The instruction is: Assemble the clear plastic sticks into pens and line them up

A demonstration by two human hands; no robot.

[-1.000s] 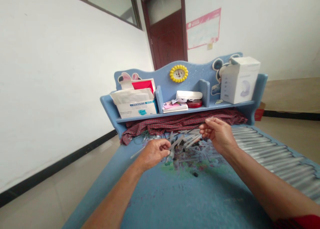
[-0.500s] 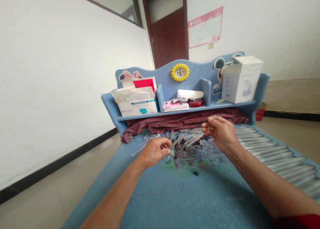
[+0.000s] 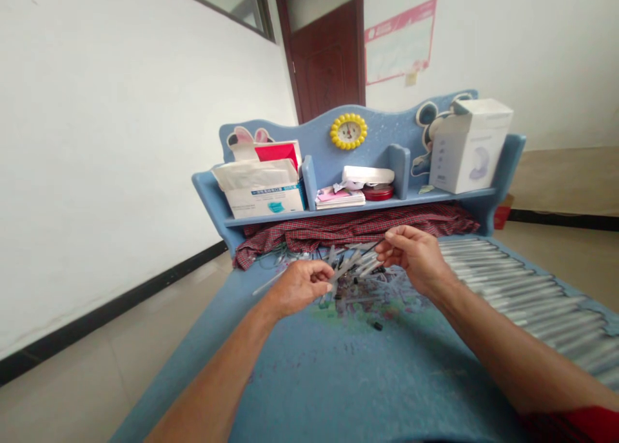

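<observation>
My left hand is closed, thumb and fingers pinched on a translucent pen barrel that slants up to the right. To its right, my right hand pinches a thin dark rod, which looks like a pen refill and points down toward the barrel. A gap shows between rod and barrel. Beneath both hands lies a loose pile of clear plastic tubes and small black pieces. One small black cap sits apart in front of the pile.
Rows of clear pen-like tubes cover the right side of the blue table. Behind stand a checked cloth and a shelf with a mask box, a red round tin, a white box and a yellow clock.
My right hand has moved left with the dark rod, closer to my left hand. My left hand keeps its pinch on the barrel. The view has shifted slightly.
</observation>
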